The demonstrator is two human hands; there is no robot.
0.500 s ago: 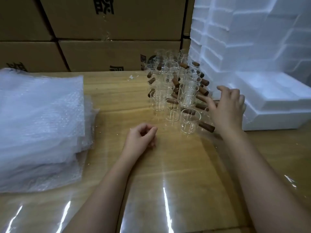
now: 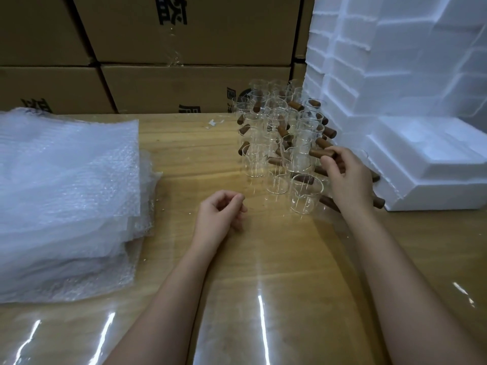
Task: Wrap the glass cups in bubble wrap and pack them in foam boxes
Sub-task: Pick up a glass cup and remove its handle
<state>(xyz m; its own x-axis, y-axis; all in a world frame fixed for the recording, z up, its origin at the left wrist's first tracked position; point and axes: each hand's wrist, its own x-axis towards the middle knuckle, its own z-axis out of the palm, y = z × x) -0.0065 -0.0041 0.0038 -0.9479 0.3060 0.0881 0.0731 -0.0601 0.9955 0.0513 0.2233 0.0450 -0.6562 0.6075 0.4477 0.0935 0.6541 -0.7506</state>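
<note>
Now the right hand (image 2: 347, 175) grips a glass cup (image 2: 299, 155) by its wooden handle (image 2: 320, 153), apparently in the stack's upper layer, beside the foam boxes (image 2: 421, 164). Left hand (image 2: 220, 214) rests loosely curled and empty on the table (image 2: 184, 159).

Glass cups (image 2: 279, 143): clear, brown wooden side handles, upright, tightly clustered.
Bubble wrap (image 2: 66, 193): flat stack of sheets, well left of glass cups.
Foam boxes (image 2: 395, 75): white, piled, just right of glass cups.

Head-worn, close, down over table (image 2: 184, 143)
</note>
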